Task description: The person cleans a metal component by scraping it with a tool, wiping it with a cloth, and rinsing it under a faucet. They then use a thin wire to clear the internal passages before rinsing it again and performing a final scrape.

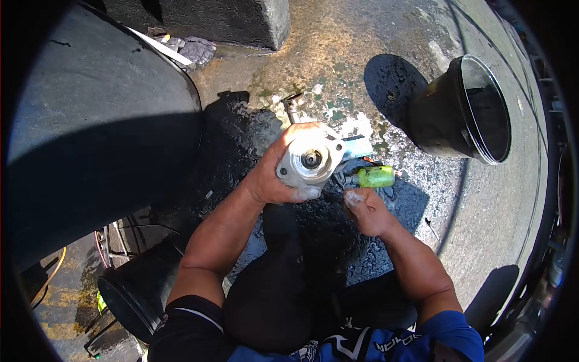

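Observation:
My left hand (271, 166) is wrapped round a silver metal housing (295, 172), held up with its round end facing me. That end has a flange with bolt holes and a dark bore in the centre. Below and right of it, my right hand (365, 211) is closed, with whitish suds or residue on the thumb; what its fingers hold, if anything, is hidden. Just above this hand lies a bottle of yellow-green liquid (377, 177). A light-blue object (359, 146) shows beside the housing, partly covered by it. Beyond the housing, another metal piece (294, 102) is partly visible.
A black bucket (434, 114) stands on the wet concrete at right. Another black bucket (129, 301) is at lower left. A large dark curved surface (102, 108) fills the left side. A concrete block (205, 21) and crumpled dark plastic (198, 51) are at the top.

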The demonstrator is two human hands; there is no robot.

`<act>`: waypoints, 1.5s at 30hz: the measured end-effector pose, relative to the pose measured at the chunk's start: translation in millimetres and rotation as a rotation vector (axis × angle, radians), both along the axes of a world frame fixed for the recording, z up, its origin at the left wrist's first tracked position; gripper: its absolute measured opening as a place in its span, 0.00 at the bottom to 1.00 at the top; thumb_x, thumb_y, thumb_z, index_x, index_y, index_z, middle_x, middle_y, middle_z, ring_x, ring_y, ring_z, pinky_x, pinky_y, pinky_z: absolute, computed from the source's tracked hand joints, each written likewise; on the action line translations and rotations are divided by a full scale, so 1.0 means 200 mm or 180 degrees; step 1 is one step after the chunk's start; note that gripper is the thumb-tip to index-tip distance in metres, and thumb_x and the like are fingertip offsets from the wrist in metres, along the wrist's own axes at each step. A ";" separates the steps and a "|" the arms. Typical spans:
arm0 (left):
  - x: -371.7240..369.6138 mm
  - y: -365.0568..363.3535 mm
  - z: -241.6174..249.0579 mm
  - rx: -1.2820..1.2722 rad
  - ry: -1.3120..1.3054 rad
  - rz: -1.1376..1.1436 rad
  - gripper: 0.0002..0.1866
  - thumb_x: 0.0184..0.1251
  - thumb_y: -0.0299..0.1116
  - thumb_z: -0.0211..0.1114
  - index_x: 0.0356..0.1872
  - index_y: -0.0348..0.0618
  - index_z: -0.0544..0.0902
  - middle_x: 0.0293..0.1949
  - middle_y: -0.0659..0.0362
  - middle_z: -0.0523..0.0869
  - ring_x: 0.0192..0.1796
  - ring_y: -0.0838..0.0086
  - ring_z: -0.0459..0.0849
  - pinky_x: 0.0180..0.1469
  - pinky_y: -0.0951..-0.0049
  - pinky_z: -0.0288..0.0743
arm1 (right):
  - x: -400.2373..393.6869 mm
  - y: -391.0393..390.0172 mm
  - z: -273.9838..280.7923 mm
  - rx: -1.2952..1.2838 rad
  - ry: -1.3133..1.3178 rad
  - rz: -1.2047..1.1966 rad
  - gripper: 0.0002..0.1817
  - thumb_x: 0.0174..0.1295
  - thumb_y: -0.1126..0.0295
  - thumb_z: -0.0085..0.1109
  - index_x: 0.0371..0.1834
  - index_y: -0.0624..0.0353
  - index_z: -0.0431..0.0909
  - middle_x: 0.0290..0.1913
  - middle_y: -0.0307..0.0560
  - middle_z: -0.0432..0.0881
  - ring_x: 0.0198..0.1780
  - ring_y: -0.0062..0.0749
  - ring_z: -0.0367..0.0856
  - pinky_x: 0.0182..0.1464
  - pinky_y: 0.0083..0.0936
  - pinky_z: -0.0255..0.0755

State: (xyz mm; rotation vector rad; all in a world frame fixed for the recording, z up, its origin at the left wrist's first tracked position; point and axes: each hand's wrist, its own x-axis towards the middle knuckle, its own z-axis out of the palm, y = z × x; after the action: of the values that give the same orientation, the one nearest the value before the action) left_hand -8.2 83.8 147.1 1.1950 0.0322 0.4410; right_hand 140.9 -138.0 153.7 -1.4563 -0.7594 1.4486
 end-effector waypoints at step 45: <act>-0.07 0.09 -0.03 0.0331 -0.0376 -0.0316 0.54 0.39 0.30 0.82 0.72 0.35 0.64 0.67 0.45 0.75 0.69 0.58 0.76 0.71 0.58 0.67 | 0.04 0.13 0.25 0.0328 -0.2383 0.0784 0.24 0.73 0.58 0.55 0.19 0.61 0.73 0.19 0.57 0.75 0.23 0.59 0.75 0.27 0.44 0.68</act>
State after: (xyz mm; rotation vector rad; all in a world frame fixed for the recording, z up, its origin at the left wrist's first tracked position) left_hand -22.3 101.1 141.5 1.2646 -0.1527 0.4294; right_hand 149.0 -112.0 202.9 -1.8857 -1.4873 0.9873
